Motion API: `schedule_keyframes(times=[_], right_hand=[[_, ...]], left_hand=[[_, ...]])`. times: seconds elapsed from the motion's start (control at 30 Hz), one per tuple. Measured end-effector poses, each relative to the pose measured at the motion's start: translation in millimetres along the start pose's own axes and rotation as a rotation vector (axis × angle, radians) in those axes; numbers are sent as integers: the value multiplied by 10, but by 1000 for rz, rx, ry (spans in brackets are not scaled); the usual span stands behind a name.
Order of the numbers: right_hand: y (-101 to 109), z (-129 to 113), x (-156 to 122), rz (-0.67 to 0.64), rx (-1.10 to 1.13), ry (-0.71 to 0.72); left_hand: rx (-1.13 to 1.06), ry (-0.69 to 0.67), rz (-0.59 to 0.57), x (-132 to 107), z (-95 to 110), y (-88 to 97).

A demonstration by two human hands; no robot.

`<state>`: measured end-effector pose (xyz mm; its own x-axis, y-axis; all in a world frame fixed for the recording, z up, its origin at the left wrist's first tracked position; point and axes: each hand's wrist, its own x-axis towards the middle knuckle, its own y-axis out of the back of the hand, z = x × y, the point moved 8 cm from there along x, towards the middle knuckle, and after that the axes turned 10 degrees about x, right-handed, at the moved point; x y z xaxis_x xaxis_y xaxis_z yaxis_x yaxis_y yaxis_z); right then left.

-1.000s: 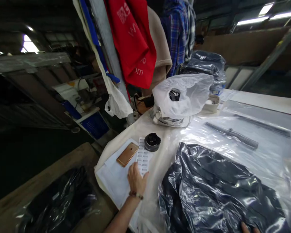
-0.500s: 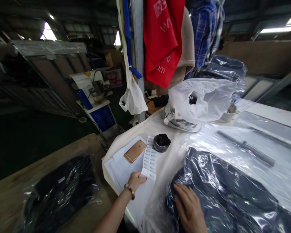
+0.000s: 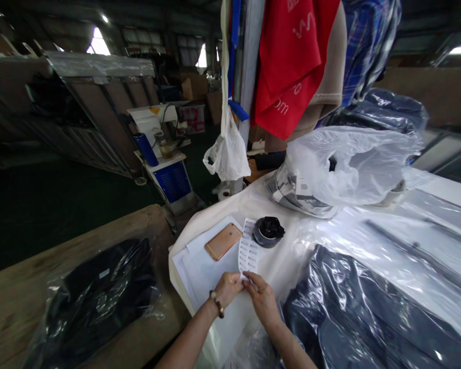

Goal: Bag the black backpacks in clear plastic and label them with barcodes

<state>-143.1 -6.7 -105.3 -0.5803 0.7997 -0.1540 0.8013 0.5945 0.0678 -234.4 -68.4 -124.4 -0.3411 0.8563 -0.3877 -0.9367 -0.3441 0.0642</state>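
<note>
A sheet of barcode stickers [image 3: 249, 251] lies on white papers at the table's near left corner. My left hand [image 3: 227, 288], with a bead bracelet at the wrist, pinches the sheet's near end. Against it, my right hand [image 3: 260, 293] closes its fingertips on the same end of the sheet, where the edge looks bent up. Whether a single sticker is between the right fingers is too small to tell. To the right of my hands is a dark garment in a clear plastic bag [image 3: 353, 302]. A gold phone [image 3: 223, 241] rests on the papers beyond my left hand.
A roll of tape [image 3: 268, 233] with a black item on it sits beside the stickers. Behind it is a white plastic bag [image 3: 353, 164]. Another bagged dark garment [image 3: 103, 297] lies on a lower board at left. A red cloth [image 3: 292, 72] hangs from a post.
My right hand has left the bagged garment and come over to my left hand at the sticker sheet's near end. The view has turned slightly left.
</note>
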Motion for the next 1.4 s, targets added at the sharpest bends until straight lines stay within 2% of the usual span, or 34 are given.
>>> schedule_keyframes(times=[0.17,0.4,0.67,0.8,0.93,1.0,1.03,1.1,1.17,1.2,1.27,1.33,1.4], right_hand=[[-14,85,2,-1,164,-155],[-33,135,-14,41,349,-309],[29,212,-60,136,453,-378],[53,232,-67,138,479,-391],[66,158,-77,119,469,-343],[152,38,-98,122,402,-238],[238,-86,-113,133,304,-116],[426,-478,-215,163,-28,258],[534,-882,-444,205,-415,656],[574,-1022,-560,222,-555,795],[672,-1215,-744,255,-723,960],[778,-1338,-871,282,-795,1026],[880,-1403,-959,311,-838,1029]], left_hand=[[42,16,-11,39,-59,14],[55,18,-47,22,-30,-17],[19,37,-39,-15,-87,-39],[-3,54,-35,-49,-83,-72],[14,73,-15,-80,-59,-40],[36,73,26,-121,-6,44],[75,63,93,-153,46,126],[208,29,293,-256,217,318],[308,10,430,-370,424,389],[290,29,418,-397,498,339],[108,125,245,-403,575,68],[-93,220,36,-416,659,-306],[-196,271,-110,-444,767,-639]])
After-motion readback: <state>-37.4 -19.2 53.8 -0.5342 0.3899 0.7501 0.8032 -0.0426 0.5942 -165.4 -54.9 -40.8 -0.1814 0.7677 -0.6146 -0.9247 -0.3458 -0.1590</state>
